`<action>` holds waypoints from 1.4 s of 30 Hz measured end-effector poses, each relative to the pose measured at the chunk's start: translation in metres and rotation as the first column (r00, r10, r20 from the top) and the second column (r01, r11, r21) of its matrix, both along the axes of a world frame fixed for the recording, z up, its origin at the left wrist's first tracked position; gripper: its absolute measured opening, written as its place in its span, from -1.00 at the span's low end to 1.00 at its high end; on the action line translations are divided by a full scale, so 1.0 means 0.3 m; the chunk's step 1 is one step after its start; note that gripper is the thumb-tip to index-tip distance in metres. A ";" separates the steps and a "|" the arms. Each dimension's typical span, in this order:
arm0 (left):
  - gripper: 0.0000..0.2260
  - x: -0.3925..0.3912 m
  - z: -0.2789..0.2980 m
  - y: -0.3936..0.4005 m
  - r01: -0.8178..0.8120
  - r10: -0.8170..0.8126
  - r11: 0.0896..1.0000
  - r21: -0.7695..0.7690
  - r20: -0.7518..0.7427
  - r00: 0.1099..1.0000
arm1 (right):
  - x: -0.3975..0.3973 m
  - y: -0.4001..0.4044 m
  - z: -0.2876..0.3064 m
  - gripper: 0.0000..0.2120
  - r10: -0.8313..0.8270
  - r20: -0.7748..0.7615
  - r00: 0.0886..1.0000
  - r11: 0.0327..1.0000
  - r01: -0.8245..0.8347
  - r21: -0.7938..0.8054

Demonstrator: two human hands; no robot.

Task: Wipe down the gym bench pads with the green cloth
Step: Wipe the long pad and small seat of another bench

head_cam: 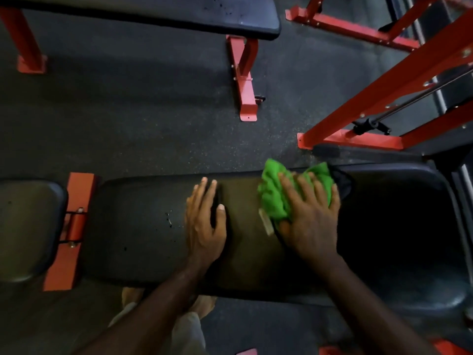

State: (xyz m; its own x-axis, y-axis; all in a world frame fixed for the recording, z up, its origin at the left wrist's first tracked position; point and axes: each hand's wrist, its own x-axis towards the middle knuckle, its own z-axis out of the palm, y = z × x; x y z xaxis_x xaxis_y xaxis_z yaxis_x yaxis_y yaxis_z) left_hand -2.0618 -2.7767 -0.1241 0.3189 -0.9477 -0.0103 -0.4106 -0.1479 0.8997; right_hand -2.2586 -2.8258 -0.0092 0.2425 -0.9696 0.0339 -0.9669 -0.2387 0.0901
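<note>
Green cloth (275,193) is lying bunched under the flat-fingered right hand (311,213); the long pad (143,226) is stretching leftward past the flat left hand (204,221).

1. We're in a gym: black padded bench (143,226) right here, another bench (179,14) beyond.
2. Red steel rack frame (384,98) alongside, speckled rubber floor (153,124) underfoot.

A bright green, crumpled terry cloth (279,193) lies on the long black padded bench (143,226), near its far edge and toward the right end. A pale tag sticks out at its near side. A smaller black seat pad (28,226) sits at the left.
</note>
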 end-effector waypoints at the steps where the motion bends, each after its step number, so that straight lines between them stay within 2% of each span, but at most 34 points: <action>1: -0.51 0.024 -0.018 0.013 -0.026 0.025 0.999 0.043 0.036 0.999 | 0.042 -0.037 -0.016 -0.10 -0.108 0.024 0.994 0.994 0.109 -0.011; 3: -0.51 0.048 -0.048 0.031 -0.032 0.024 0.995 0.091 0.094 0.995 | 0.155 -0.075 -0.049 -0.15 -0.201 0.039 0.979 0.979 0.200 0.025; 4: -0.51 0.051 -0.057 0.038 -0.022 0.011 0.995 0.098 0.118 0.993 | 0.205 -0.066 -0.071 -0.16 -0.146 0.029 0.989 0.988 0.144 0.059; 7: -0.53 0.063 -0.073 0.048 0.018 -0.028 0.997 0.079 0.127 0.992 | 0.242 0.067 -0.112 -0.19 0.196 0.007 0.981 0.958 -0.193 0.212; 9: -0.53 0.073 -0.078 0.050 0.013 -0.023 0.997 0.081 0.126 0.992 | 0.178 0.142 -0.097 -0.20 0.286 0.008 0.958 0.929 -0.280 0.241; 11: -0.54 0.076 -0.070 0.048 0.000 -0.011 0.996 0.088 0.127 0.992 | 0.117 0.135 -0.070 -0.21 0.215 0.002 0.977 0.962 -0.213 0.170; 13: -0.53 0.071 -0.063 0.045 -0.003 -0.011 0.995 0.103 0.136 0.991 | 0.122 0.051 -0.064 -0.21 0.037 0.008 0.999 0.997 -0.038 0.069; 15: -0.53 0.069 -0.062 0.046 -0.001 -0.015 0.994 0.110 0.146 0.989 | 0.199 -0.034 -0.084 -0.16 -0.134 0.023 0.991 0.989 0.133 0.063; 16: -0.53 0.071 -0.066 0.049 0.001 -0.017 0.994 0.111 0.143 0.990 | 0.245 -0.051 -0.095 -0.13 -0.163 0.025 0.986 0.983 0.161 0.084; 18: -0.54 0.084 -0.078 0.052 0.023 -0.036 0.996 0.087 0.141 0.989 | 0.302 -0.024 -0.117 -0.14 -0.055 0.013 0.998 0.989 0.053 0.139; 21: -0.47 0.104 -0.081 0.059 0.088 -0.096 0.994 0.066 0.118 0.988 | 0.252 0.119 -0.113 -0.17 0.241 -0.017 0.970 0.931 -0.226 0.286; 23: -0.51 0.102 -0.077 0.055 0.060 -0.069 0.995 0.076 0.122 0.990 | 0.169 0.161 -0.086 -0.20 0.283 -0.025 0.959 0.919 -0.263 0.292; 27: -0.54 0.084 -0.076 0.054 0.025 -0.041 0.995 0.098 0.159 0.986 | 0.159 0.024 -0.074 -0.21 -0.001 -0.030 1.000 0.995 0.004 0.103; 29: -0.54 0.089 -0.081 0.050 0.030 -0.046 0.994 0.103 0.158 0.986 | 0.242 -0.028 -0.092 -0.16 -0.096 -0.008 0.995 0.989 0.096 0.116; 32: -0.54 0.100 -0.089 0.052 0.083 -0.092 0.994 0.065 0.150 0.984 | 0.291 0.073 -0.117 -0.18 0.040 0.004 0.999 0.980 -0.040 0.196; 35: -0.54 0.099 -0.084 0.053 0.076 -0.088 0.993 0.089 0.135 0.987 | 0.191 0.324 -0.096 -0.18 0.205 -0.031 0.978 0.933 -0.186 0.309; 37: -0.54 0.087 -0.069 0.055 0.052 -0.068 0.994 0.101 0.158 0.985 | 0.087 0.429 -0.050 -0.20 0.237 -0.043 0.971 0.921 -0.210 0.328; 39: -0.54 0.072 -0.044 0.073 0.081 -0.095 0.993 0.083 0.188 0.978 | 0.010 0.395 -0.020 -0.20 0.156 -0.019 0.988 0.964 -0.148 0.221; 42: -0.52 0.027 -0.028 0.138 0.161 -0.170 0.985 0.061 0.180 0.969 | 0.054 0.262 -0.028 -0.16 -0.148 -0.022 0.989 0.985 0.149 0.090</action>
